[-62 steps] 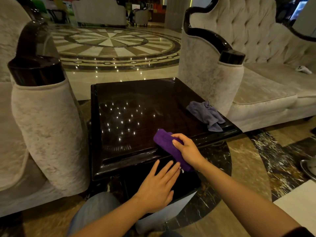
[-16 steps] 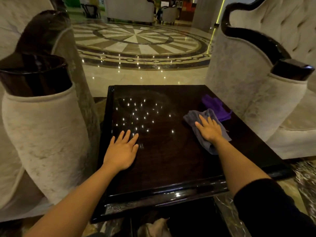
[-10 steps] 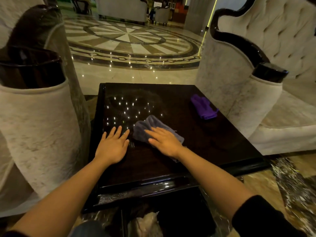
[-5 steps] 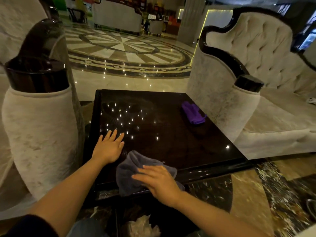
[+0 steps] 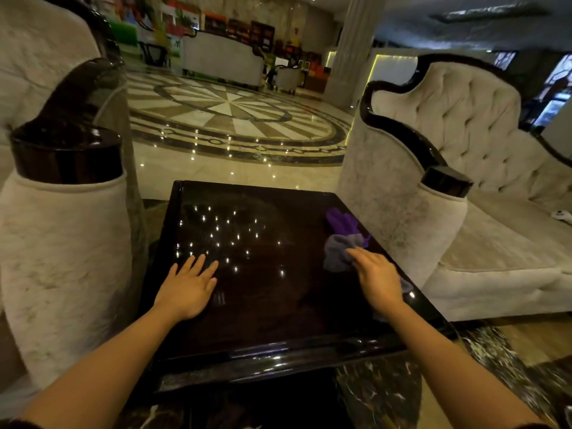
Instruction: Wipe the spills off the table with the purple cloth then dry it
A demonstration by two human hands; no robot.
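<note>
A dark glossy square table (image 5: 263,311) stands between two cream armchairs. The purple cloth (image 5: 342,221) lies crumpled near the table's right edge. Just in front of it and touching it lies a grey cloth (image 5: 339,253), with my right hand (image 5: 376,277) pressed flat on its near part. My left hand (image 5: 187,287) rests flat on the table's left half, fingers spread, holding nothing. Ceiling lights reflect as bright dots on the tabletop.
A cream armchair arm with a dark cap (image 5: 66,230) stands close on the left. Another cream tufted armchair (image 5: 458,193) stands right of the table, with a small white object (image 5: 561,215) on its seat. Polished marble floor (image 5: 235,119) stretches beyond the table.
My right hand has slid the grey cloth from the table's near edge up to the right side, next to the purple cloth. My left hand has stayed flat on the table.
</note>
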